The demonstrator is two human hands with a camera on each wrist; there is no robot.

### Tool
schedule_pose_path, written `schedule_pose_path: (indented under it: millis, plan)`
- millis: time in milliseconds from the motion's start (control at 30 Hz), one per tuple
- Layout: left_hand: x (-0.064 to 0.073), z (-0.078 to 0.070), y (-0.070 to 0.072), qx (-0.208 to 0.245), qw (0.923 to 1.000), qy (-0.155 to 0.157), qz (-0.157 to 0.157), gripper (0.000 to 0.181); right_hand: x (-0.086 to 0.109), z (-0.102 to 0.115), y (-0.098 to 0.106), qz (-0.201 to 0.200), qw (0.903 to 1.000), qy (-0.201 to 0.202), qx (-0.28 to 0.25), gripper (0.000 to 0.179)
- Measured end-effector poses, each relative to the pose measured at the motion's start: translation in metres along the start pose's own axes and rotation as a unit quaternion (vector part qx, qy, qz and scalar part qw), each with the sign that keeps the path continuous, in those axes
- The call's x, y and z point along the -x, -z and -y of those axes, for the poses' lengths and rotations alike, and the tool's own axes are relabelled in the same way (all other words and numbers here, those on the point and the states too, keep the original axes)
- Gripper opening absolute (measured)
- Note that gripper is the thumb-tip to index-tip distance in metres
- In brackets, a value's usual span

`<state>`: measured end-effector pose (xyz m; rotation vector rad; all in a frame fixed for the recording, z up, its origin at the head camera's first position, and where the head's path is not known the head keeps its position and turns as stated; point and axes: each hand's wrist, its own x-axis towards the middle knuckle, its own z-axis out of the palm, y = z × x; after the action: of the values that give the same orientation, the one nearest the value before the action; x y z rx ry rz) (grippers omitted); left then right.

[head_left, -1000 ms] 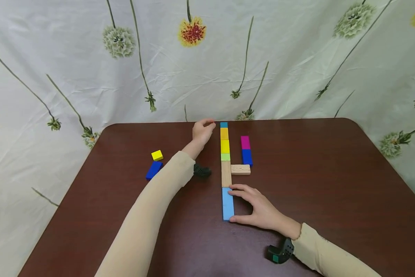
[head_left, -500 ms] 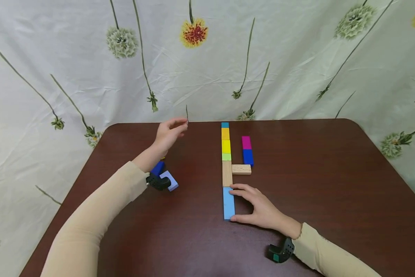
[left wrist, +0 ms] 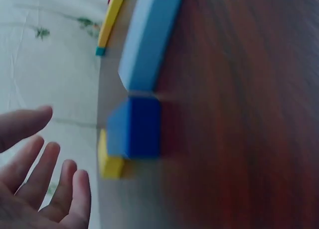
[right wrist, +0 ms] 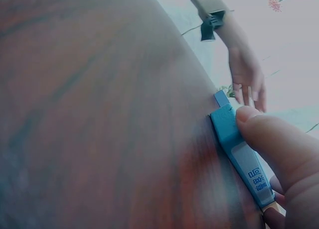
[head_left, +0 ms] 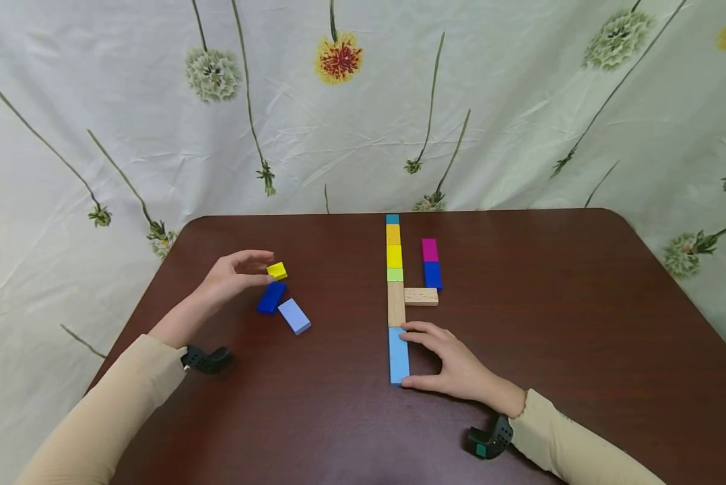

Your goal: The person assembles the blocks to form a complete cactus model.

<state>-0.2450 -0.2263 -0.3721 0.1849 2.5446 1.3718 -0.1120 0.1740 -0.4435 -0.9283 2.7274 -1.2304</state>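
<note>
In the head view, my left hand (head_left: 232, 275) hovers beside a small yellow block (head_left: 277, 271), thumb and fingers apart. The left wrist view shows the fingers of that hand (left wrist: 45, 174) spread, with nothing between them. Just below the yellow block lie a dark blue block (head_left: 271, 298) and a pale blue block (head_left: 294, 316). My right hand (head_left: 450, 364) holds a light blue block (head_left: 399, 357) by its ends, thumb at the near end and fingers at the far end. That block also shows in the right wrist view, with printed characters on its side.
Beyond the light blue block runs a straight row: a wooden block (head_left: 396, 303), a green block (head_left: 394, 275), yellow ones and a blue block (head_left: 392, 219). To its right are a wooden block (head_left: 421, 296), a dark blue block (head_left: 432, 275) and a magenta block (head_left: 430, 250).
My left hand has moved from beside the far end of the row, leftward and nearer, to the yellow block. The pale blue block has come into sight. My right hand stays in place.
</note>
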Motion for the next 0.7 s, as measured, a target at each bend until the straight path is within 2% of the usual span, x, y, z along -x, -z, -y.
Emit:
schedule_pose_path:
  millis: [133, 333, 700]
  plan:
    - [0.008, 0.017, 0.005, -0.016, 0.9994, 0.006, 0.031, 0.06, 0.0, 0.0, 0.0, 0.0, 1.0, 0.002, 0.002, 0.068]
    - [0.01, 0.032, 0.006, 0.007, 0.9958, -0.026, 0.088, 0.067, 0.0, 0.0, 0.0, 0.0, 1.0, 0.0, 0.002, 0.068]
    - [0.008, 0.037, 0.005, 0.015, 0.9938, -0.032, 0.106, 0.071, 0.0, 0.0, 0.0, 0.002, 1.0, 0.0, 0.001, 0.068]
